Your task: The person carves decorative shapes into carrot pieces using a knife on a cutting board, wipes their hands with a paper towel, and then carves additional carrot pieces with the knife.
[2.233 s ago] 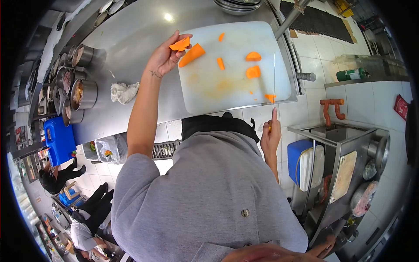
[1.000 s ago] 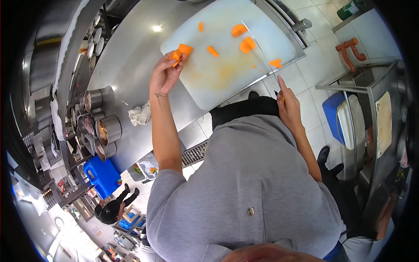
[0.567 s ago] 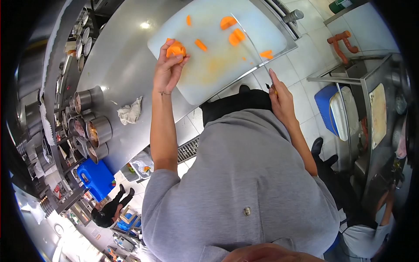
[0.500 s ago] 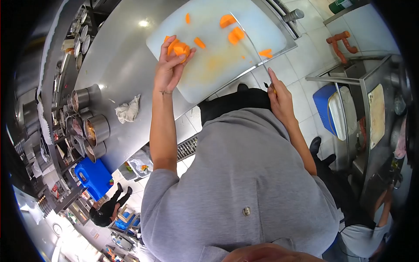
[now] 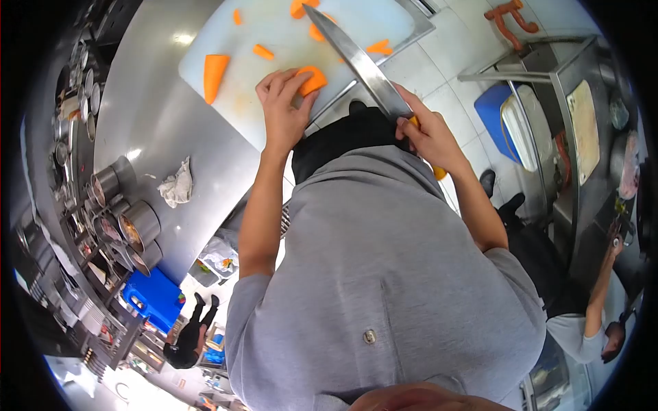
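Observation:
My left hand (image 5: 286, 109) is closed on a thick carrot piece (image 5: 312, 81), pressing it near the front edge of the white cutting board (image 5: 240, 116). In my right hand (image 5: 428, 133) is the yellow handle of a large knife (image 5: 363, 68). Its blade points up and left over the board, to the right of the held piece and apart from it. A longer carrot section (image 5: 215, 77) lies at the board's left. Smaller carrot sticks (image 5: 263, 51) and further cut carrot pieces (image 5: 305, 8) are scattered on the board, some partly behind the blade.
The board rests on a steel counter (image 5: 147, 89) with a crumpled cloth (image 5: 177, 183) and several metal pots (image 5: 140, 225). A blue container (image 5: 154, 298) is at lower left. A co-worker (image 5: 579, 322) is at right, beside a steel rack (image 5: 582, 137); another person (image 5: 188, 335) stands farther off.
My left hand has set down the longer carrot section at the left and moved nearer the board's front edge with another piece. The knife has turned, its blade face now showing.

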